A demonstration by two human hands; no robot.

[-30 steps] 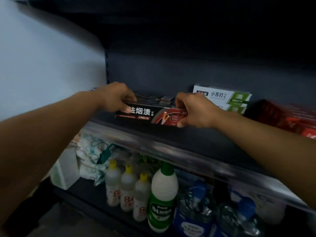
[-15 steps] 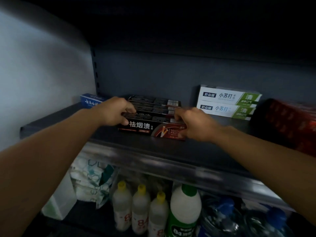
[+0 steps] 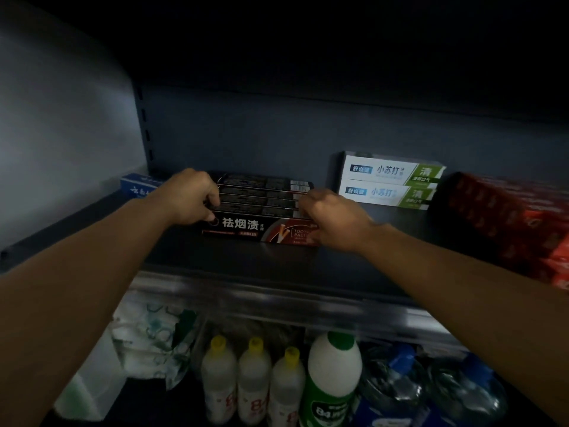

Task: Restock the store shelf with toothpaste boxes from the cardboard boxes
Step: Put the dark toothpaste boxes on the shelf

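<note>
Two hands clamped on opposite ends of the black toothpaste boxes [image 3: 260,211], left hand [image 3: 191,195] and right hand [image 3: 329,220], row lying on the shelf [image 3: 246,266] beside the white-green boxes [image 3: 388,183]: uneven push, likely skewing or buckling the row.

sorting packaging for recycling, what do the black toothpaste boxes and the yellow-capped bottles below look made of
Black toothpaste boxes: likely printed cardboard with a slight sheen; sharp folded edges, flat faces, barcode panels. Yellow-capped bottles: probably translucent plastic, since the bodies look milky and see-through with moulded caps; glass can't be excluded in this dim light.
</note>
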